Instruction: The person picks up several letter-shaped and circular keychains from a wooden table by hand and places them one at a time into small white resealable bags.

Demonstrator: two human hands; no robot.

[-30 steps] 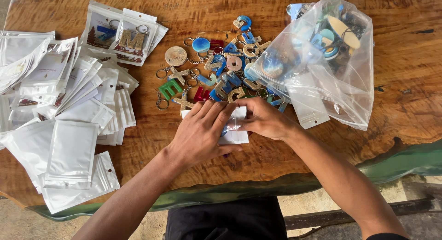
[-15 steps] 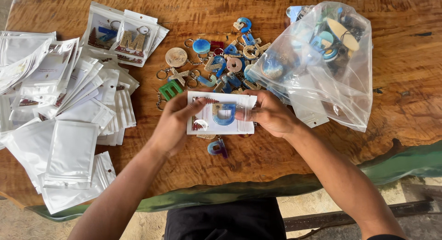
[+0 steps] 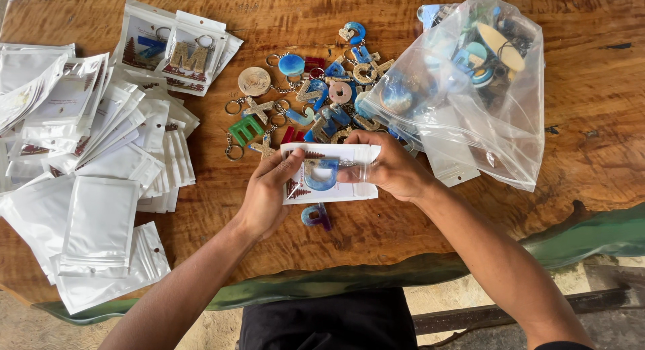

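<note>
Small white zip pouch, clear-fronted, with a blue letter keychain inside: held flat above the wooden worktop just near of the loose keychain pile, left hand pinching its left edge and right hand closed on its right end, front facing up so the contents show. One purple-blue letter keychain lies directly below. Empty pouches heap left, filled pouches far left, clear bag of keychains right.

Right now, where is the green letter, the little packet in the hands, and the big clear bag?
green letter keyring point(image 3: 246, 129), head view, middle of the letter.
small packet point(image 3: 339, 190), head view, white lower edge.
big clear bag point(image 3: 494, 132), head view, bare plastic side.
</note>
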